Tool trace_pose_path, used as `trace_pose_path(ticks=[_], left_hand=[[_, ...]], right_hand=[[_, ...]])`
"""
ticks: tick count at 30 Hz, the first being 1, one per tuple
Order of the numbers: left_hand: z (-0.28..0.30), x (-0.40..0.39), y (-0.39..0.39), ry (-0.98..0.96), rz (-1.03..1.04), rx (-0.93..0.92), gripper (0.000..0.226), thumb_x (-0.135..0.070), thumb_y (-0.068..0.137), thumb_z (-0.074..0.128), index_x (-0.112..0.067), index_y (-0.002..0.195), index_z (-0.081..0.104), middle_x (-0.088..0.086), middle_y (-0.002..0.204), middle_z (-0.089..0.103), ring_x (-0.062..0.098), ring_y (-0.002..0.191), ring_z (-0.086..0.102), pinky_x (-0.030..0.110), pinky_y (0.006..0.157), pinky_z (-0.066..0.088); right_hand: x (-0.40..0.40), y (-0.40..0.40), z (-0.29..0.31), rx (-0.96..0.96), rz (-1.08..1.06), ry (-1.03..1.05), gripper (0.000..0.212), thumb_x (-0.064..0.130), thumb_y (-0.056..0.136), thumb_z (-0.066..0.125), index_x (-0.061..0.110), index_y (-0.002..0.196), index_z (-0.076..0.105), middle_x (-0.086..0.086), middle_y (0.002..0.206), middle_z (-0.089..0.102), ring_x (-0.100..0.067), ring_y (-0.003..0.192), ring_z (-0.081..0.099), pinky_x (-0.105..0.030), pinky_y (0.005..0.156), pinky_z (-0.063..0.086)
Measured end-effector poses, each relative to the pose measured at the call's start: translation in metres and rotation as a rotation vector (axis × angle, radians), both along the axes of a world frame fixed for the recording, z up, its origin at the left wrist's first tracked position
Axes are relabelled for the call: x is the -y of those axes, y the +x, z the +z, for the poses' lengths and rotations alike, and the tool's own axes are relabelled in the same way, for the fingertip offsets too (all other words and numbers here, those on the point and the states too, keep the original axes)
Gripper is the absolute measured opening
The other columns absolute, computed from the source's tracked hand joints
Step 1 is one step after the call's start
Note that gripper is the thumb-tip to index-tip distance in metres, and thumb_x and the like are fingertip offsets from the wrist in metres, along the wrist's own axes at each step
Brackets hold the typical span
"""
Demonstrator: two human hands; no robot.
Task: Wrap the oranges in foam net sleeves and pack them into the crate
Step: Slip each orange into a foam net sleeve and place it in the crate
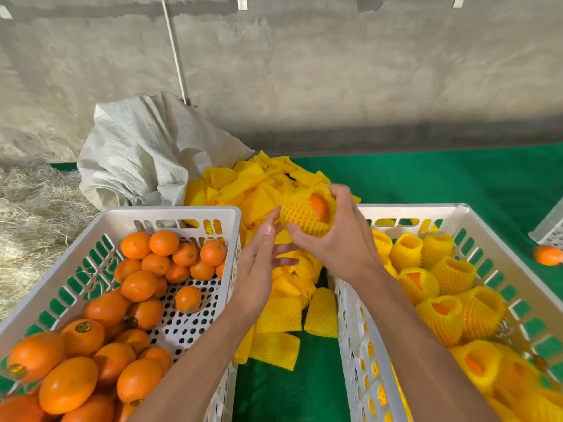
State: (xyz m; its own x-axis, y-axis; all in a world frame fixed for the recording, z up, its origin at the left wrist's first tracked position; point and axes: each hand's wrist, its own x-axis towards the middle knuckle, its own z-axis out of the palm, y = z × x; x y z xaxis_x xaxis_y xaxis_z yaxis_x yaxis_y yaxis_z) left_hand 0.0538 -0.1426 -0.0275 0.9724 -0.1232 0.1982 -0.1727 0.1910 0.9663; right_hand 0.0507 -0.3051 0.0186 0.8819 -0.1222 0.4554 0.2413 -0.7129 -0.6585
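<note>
Above the pile of loose sleeves [268,190], between my two crates, my right hand [338,239] grips the netted orange [307,213]. My left hand [259,263] is open just beside it, fingers straight, holding nothing. I think the orange could slip out, because the net's open end shows bare fruit. That open end points up and to my right; the net's long way tilts with it. The packed crate [475,220] waits on my right.
</note>
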Motion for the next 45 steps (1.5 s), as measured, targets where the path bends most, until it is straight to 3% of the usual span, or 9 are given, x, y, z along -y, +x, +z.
trace_pose_path(ticks=[6, 11, 15, 26, 30, 33, 37, 41, 45], left_hand=[[0.0, 0.002, -0.004, 0.159, 0.08, 0.033, 0.041, -0.038, 0.11, 0.036, -0.013, 0.136, 0.056, 0.0, 0.125, 0.071, 0.031, 0.087, 0.076, 0.044, 0.068, 0.058], [-0.007, 0.005, -0.004, 0.276, 0.095, -0.012, 0.039, -0.036, 0.111, 0.037, -0.011, 0.123, 0.065, 0.002, 0.122, 0.071, 0.026, 0.085, 0.076, 0.043, 0.069, 0.058], [-0.012, 0.006, -0.004, 0.312, 0.073, -0.009, 0.042, -0.039, 0.111, 0.037, -0.012, 0.114, 0.069, 0.009, 0.107, 0.074, 0.026, 0.085, 0.076, 0.042, 0.069, 0.058], [-0.02, 0.003, -0.002, 0.463, -0.018, -0.108, 0.041, -0.04, 0.109, 0.044, -0.01, 0.104, 0.071, 0.005, 0.109, 0.073, 0.025, 0.088, 0.075, 0.043, 0.072, 0.057], [-0.033, -0.001, -0.006, 1.061, -0.383, -0.237, 0.047, -0.045, 0.108, 0.046, -0.01, 0.137, 0.059, 0.008, 0.15, 0.053, 0.03, 0.139, 0.05, 0.044, 0.112, 0.04], [-0.039, -0.008, -0.01, 1.492, -0.683, -0.366, 0.059, -0.051, 0.104, 0.05, -0.018, 0.153, 0.044, 0.004, 0.161, 0.037, 0.027, 0.147, 0.037, 0.037, 0.114, 0.034], [-0.038, -0.013, -0.005, 1.421, -0.589, -0.377, 0.017, -0.042, 0.104, 0.054, -0.026, 0.103, 0.058, -0.005, 0.103, 0.046, 0.011, 0.091, 0.048, 0.027, 0.075, 0.036], [-0.04, -0.013, -0.006, 1.418, -0.523, -0.388, 0.065, -0.044, 0.105, 0.052, -0.011, 0.157, 0.033, 0.008, 0.163, 0.033, 0.028, 0.147, 0.036, 0.033, 0.109, 0.036], [-0.054, 0.0, -0.01, 1.804, -0.527, -0.205, 0.065, -0.045, 0.101, 0.057, -0.01, 0.151, 0.037, 0.014, 0.155, 0.04, 0.036, 0.144, 0.037, 0.049, 0.113, 0.04]], right_hand=[[0.067, -0.011, 0.023, 0.085, -0.222, -0.071, 0.067, 0.076, 0.072, 0.061, 0.024, 0.111, 0.048, 0.005, 0.103, 0.051, -0.015, 0.094, 0.049, -0.032, 0.074, 0.038], [0.128, -0.047, -0.018, -0.228, -0.401, -0.377, 0.075, 0.086, 0.069, 0.048, 0.021, 0.104, 0.059, -0.006, 0.096, 0.068, -0.031, 0.085, 0.06, -0.037, 0.067, 0.041], [0.136, -0.057, -0.053, -0.497, -0.237, -0.528, 0.073, 0.097, 0.063, 0.042, 0.028, 0.084, 0.057, 0.011, 0.074, 0.06, -0.012, 0.073, 0.061, -0.03, 0.058, 0.044], [0.113, -0.051, -0.081, -0.744, -0.224, -0.907, 0.082, 0.087, 0.061, 0.067, 0.032, 0.121, 0.058, 0.007, 0.11, 0.065, -0.022, 0.108, 0.063, -0.037, 0.075, 0.048], [0.104, -0.051, -0.075, -0.716, -0.269, -0.928, 0.067, 0.09, 0.07, 0.057, 0.028, 0.096, 0.054, 0.008, 0.085, 0.054, -0.019, 0.094, 0.063, -0.034, 0.072, 0.048], [0.104, -0.05, -0.062, -0.517, -0.327, -0.739, 0.063, 0.084, 0.087, 0.039, 0.025, 0.087, 0.061, 0.005, 0.084, 0.063, -0.018, 0.083, 0.064, -0.033, 0.068, 0.051], [0.075, -0.035, -0.032, -0.184, -0.303, -0.481, 0.044, 0.057, 0.101, 0.043, 0.022, 0.099, 0.069, 0.0, 0.101, 0.07, -0.026, 0.089, 0.067, -0.033, 0.066, 0.049], [0.023, -0.017, -0.022, -0.062, -0.134, -0.516, 0.034, 0.047, 0.102, 0.047, 0.021, 0.105, 0.069, 0.003, 0.106, 0.068, -0.022, 0.089, 0.066, -0.034, 0.069, 0.054], [-0.019, 0.003, -0.036, -0.152, -0.053, -0.567, 0.036, 0.047, 0.103, 0.043, 0.019, 0.102, 0.066, 0.001, 0.1, 0.067, -0.023, 0.088, 0.066, -0.034, 0.067, 0.047]])
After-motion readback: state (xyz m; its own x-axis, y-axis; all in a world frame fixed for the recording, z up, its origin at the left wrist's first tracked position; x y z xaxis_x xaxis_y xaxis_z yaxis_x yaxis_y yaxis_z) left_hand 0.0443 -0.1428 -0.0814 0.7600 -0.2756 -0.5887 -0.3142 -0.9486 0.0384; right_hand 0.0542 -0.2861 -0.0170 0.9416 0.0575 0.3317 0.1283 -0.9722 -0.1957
